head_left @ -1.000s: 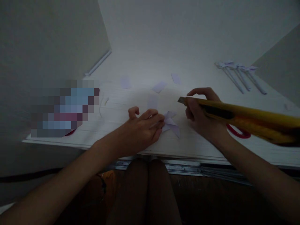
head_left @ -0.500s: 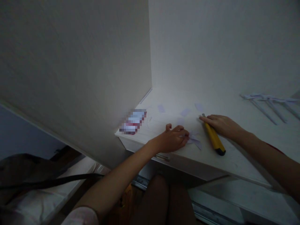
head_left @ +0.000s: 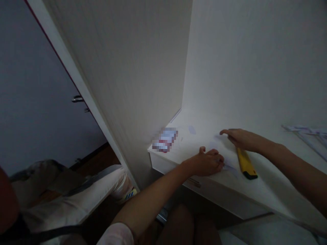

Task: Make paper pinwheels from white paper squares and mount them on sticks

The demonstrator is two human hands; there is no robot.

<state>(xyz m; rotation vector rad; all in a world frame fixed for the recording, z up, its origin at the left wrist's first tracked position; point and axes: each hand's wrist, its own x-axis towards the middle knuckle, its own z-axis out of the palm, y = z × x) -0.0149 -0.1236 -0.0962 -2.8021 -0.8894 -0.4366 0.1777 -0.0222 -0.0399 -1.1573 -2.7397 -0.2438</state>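
My left hand (head_left: 208, 163) rests near the front edge of the white desktop (head_left: 265, 177), fingers curled and pressed onto thin pale purple paper strips (head_left: 231, 169). Some of the paper lies hidden beneath the fingertips. To its right, my right hand (head_left: 240, 139) is closed over the upper part of a yellow utility knife (head_left: 245, 164) with a black end. One finger stretches out to the left. The hand covers the knife's blade end. Small pale paper pieces (head_left: 192, 130) lie behind my hands, blurred.
A phone with a blurred-out screen (head_left: 166, 140) lies at the desktop's left corner, against a tall side panel (head_left: 133, 78). Thin white paper sticks (head_left: 313, 144) lie at right. Below is a drawer front (head_left: 219, 195). Another person's pale-trousered leg (head_left: 99, 190) shows at lower left.
The view has swung left, bringing a door handle and more of the other person's leg into sight. My right hand has shifted left, over the knife's upper part; my left hand stays on the paper.
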